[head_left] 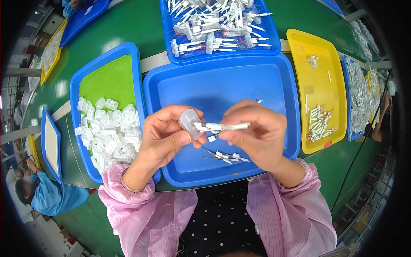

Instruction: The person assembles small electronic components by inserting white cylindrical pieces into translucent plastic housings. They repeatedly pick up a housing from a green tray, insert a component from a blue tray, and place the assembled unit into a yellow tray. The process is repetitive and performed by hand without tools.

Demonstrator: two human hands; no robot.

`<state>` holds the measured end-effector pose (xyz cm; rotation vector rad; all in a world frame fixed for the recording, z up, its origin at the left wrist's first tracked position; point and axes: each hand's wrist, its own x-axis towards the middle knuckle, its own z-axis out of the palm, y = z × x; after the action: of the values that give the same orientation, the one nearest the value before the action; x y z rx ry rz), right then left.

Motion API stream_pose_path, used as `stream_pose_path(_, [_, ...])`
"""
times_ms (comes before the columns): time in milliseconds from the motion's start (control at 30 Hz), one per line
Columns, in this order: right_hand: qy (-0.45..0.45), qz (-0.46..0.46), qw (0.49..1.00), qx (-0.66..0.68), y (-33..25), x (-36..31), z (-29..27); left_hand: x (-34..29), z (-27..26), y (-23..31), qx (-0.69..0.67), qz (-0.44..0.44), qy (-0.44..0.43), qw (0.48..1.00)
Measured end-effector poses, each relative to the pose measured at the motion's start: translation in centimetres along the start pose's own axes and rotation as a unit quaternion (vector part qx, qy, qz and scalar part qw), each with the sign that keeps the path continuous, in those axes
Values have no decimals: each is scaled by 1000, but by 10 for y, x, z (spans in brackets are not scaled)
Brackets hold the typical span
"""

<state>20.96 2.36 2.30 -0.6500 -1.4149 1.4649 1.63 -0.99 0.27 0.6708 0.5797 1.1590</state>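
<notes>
Obscuring blue tray (182, 81) partly, left fingers (174, 140) grasping clear cap (187, 122), right fingers (244, 115) pinching white stick (233, 127), yellow tray (302, 66) beside

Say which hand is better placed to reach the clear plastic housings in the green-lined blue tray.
Probably the left hand: it lies nearer the clear plastic housings than the right hand, though holding a translucent plastic casing.

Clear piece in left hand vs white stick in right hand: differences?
Look: the clear piece is translucent; the white stick is mostly opaque white.
Shape: the clear piece is broad with rounded ends, the white stick long and slim.
Hold: the left hand grips the clear piece, the right hand the white stick.
Shared: both are held above the middle blue tray.
</notes>
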Motion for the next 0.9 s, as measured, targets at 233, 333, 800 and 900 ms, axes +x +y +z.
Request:
stream_pose_path(233, [38, 66, 996, 50, 13, 0, 9, 4, -4, -11, 35, 49, -4, 998])
stream_pose_path(333, [30, 89, 995, 38, 15, 2, 6, 5, -7, -17, 63, 85, 5, 994])
stream_pose_path(800, [90, -32, 989, -115, 43, -6, 17, 0, -6, -28, 185, 117, 78, 973])
stream_pose_path(900, [99, -45, 989, -102, 43, -7, 20, 1, -9, -26, 154, 103, 58, 981])
